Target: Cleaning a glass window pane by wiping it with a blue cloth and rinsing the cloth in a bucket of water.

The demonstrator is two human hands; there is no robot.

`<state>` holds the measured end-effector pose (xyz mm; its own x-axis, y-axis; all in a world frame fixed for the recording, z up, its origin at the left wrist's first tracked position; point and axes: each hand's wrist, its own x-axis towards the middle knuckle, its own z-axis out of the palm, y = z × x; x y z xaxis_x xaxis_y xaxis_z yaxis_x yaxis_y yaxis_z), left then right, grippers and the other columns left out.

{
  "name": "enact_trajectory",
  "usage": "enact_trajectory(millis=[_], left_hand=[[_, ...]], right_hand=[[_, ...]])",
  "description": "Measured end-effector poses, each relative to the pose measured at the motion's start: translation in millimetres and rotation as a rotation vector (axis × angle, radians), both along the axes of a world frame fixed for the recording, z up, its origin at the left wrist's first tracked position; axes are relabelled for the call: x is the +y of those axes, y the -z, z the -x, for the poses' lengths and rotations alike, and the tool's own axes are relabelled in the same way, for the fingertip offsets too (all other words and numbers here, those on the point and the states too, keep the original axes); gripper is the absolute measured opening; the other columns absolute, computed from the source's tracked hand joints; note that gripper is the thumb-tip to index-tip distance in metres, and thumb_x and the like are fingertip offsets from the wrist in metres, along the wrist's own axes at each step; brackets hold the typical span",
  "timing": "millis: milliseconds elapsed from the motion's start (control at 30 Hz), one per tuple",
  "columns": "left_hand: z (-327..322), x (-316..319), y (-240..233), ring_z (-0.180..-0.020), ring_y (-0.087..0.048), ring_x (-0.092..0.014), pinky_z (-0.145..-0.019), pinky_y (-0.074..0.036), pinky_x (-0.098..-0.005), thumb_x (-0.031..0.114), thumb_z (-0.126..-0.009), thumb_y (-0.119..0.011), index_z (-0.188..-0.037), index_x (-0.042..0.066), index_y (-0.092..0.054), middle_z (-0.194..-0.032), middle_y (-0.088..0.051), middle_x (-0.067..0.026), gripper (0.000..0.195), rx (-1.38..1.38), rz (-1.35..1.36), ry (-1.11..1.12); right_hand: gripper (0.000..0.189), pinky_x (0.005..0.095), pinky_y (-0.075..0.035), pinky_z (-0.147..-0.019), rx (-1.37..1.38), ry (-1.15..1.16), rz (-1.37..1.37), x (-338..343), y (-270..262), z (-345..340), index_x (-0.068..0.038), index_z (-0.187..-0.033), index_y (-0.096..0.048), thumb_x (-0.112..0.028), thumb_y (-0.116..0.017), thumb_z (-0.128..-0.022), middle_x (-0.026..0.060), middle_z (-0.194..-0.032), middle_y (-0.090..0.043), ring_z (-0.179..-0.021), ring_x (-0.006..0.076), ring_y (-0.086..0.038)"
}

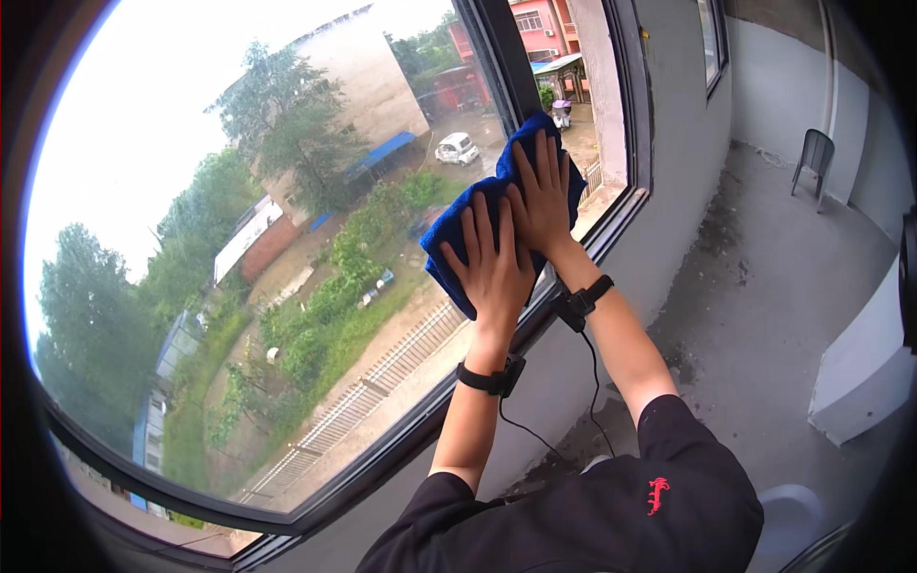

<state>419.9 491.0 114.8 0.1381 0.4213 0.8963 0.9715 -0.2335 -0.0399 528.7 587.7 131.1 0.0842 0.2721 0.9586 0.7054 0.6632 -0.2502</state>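
A folded blue towel-like cloth (445,251) lies against the window, over the lower right of the glass pane (401,286) and the dark upright frame (499,64). My left hand (494,276) presses flat on the cloth's lower left part, fingers spread. Higher up and to the right, my right hand (544,204) holds down the other part, where the cloth covers the frame. The hands touch or nearly touch near the left fingertips. The cloth hides the glass and frame behind it.
Beneath the cloth runs the window's bottom track (609,222). Black wrist straps carry thin cables (593,379) hanging by the grey wall (680,136). A dark chair (814,159) stands far right on the stained concrete floor (752,308). At lower right are a white block (852,394) and a pale round object (791,512).
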Motion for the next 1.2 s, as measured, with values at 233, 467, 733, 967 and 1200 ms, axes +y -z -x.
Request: enact_trajectory(millis=[233, 467, 733, 967, 1200], left_hand=[[65.8, -55.9, -26.1, -0.152, -0.036, -0.033, -0.123, 0.0, -0.0622, 0.017, -0.088, -0.065, -0.151, 0.011, -0.051, -0.163, -0.04, -0.0174, 0.064, -0.153, -0.11, -0.069], [251.1, -190.1, -71.4, -0.153, -0.031, -0.042, -0.123, 0.002, -0.061, 0.021, -0.095, -0.063, -0.149, 0.008, -0.051, -0.161, -0.039, -0.0261, 0.057, -0.165, -0.38, -0.368], [402.5, -347.0, -29.3, -0.151, -0.034, -0.046, -0.123, -0.013, -0.0618, 0.011, -0.093, -0.056, -0.148, -0.001, -0.049, -0.159, -0.039, -0.0295, 0.056, -0.249, -0.429, -0.693], [455.9, -432.1, 66.7, -0.15, -0.036, -0.043, -0.122, -0.022, -0.0594, 0.033, -0.095, -0.067, -0.155, -0.005, -0.04, -0.159, -0.039, -0.0294, 0.075, -0.27, -0.298, -0.854], [430.3, -389.1, 72.6, -0.153, -0.001, -0.059, -0.119, -0.001, -0.0708, 0.052, -0.092, -0.065, -0.161, -0.005, -0.02, -0.163, -0.006, -0.0422, 0.1, -0.452, -0.196, -0.813]], right_hand=[[0.068, 0.0735, 0.001, -0.119, -0.011, -0.035, -0.083, -41.1, -47.8, 73.0, -0.017, -0.158, -0.044, -0.045, -0.058, -0.098, 0.0259, -0.166, -0.028, -0.156, 0.0487, -0.016], [0.064, 0.0822, -0.005, -0.112, -0.005, -0.214, -0.286, -191.4, -123.9, 276.6, -0.027, -0.152, -0.054, -0.053, -0.063, -0.094, 0.0188, -0.164, -0.037, -0.15, 0.047, -0.033], [0.055, 0.0782, -0.003, -0.116, -0.116, -0.395, -0.269, -365.1, -86.2, 459.2, -0.029, -0.148, -0.058, -0.052, -0.058, -0.098, 0.0087, -0.162, -0.042, -0.15, 0.0364, -0.035], [0.059, 0.0719, -0.01, -0.118, -0.334, -0.813, -0.137, -472.0, -9.3, 532.8, -0.024, -0.153, -0.052, -0.052, -0.054, -0.101, 0.0039, -0.163, -0.041, -0.152, 0.0287, -0.032], [0.057, 0.0598, 0.005, -0.123, -0.309, -0.961, -0.096, -426.5, -3.3, 480.8, -0.015, -0.15, -0.055, -0.045, -0.056, -0.102, 0.0115, -0.16, -0.045, -0.152, 0.0301, -0.033]])
